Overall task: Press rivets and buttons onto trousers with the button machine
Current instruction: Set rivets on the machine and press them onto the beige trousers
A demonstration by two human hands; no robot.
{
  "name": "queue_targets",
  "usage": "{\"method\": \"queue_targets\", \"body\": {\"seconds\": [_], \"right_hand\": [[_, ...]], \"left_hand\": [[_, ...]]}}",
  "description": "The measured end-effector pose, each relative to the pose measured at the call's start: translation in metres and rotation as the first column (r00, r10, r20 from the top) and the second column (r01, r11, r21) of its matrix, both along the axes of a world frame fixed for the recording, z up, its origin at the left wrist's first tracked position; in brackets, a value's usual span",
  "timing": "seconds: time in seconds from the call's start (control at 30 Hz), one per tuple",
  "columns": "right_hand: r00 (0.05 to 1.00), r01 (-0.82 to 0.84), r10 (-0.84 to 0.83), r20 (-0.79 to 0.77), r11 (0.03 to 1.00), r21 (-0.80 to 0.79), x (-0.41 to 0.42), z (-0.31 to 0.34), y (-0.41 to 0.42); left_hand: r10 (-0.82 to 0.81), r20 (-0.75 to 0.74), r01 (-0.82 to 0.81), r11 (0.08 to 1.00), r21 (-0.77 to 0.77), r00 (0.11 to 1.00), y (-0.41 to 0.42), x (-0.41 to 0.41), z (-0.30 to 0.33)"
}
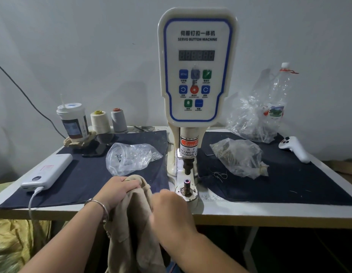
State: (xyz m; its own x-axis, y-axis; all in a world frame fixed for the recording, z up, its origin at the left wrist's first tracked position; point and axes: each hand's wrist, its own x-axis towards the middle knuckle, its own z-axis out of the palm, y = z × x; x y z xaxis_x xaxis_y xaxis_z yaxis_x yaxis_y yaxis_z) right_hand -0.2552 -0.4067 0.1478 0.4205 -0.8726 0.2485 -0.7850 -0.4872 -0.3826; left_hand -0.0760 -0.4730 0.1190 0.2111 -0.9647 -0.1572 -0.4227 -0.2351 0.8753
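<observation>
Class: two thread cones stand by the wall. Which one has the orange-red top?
The grey thread cone, nearer the button machine; the cream thread cone has a yellow top.

Trousers (pixel 131 213) are plain beige, and the button machine (pixel 196 66) is cream with a blue outline plus blue, green and red buttons. Dark navy cloths (pixel 289 184) cover the white table (pixel 269 213). Thread cones (pixel 101 121): one cream, one grey.

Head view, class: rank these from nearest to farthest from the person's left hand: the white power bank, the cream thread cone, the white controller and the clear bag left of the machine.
From the left hand:
1. Clear bag, just beyond the hand, left of the machine.
2. White power bank, at the table's left edge.
3. Cream thread cone, at the back left.
4. White controller, far right.
</observation>
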Motion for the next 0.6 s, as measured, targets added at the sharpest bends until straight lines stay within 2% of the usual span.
{"method": "queue_targets", "body": {"seconds": [0.1,0.17,0.23,0.3,0.37,0.6], "right_hand": [[0.945,0.107,-0.138,0.298,0.987,0.117,-0.032,-0.003,0.012],[0.793,0.147,-0.271,0.546,0.954,0.261,-0.055,0.0,0.011],[0.609,0.13,-0.381,0.696,0.913,0.386,-0.076,0.005,0.005],[0.464,0.088,-0.469,0.752,0.869,0.487,-0.087,0.008,-0.004],[0.368,0.055,-0.52,0.771,0.839,0.541,-0.089,0.011,-0.013],[0.267,-0.029,-0.574,0.775,0.799,0.601,-0.072,0.018,-0.036]], "left_hand": [[-0.005,0.008,0.005,1.0,-0.003,1.0,-0.002,0.003,-0.002],[-0.013,0.0,0.013,1.0,0.01,1.0,-0.003,0.002,0.0],[-0.017,-0.005,0.017,1.0,0.018,1.0,-0.002,0.001,0.001],[-0.014,-0.003,0.014,1.0,0.019,1.0,-0.001,0.0,0.002],[-0.007,-0.007,0.007,1.0,0.021,1.0,0.001,-0.001,0.004],[-0.006,-0.013,0.007,1.0,0.026,1.0,0.002,-0.001,0.004]]}}
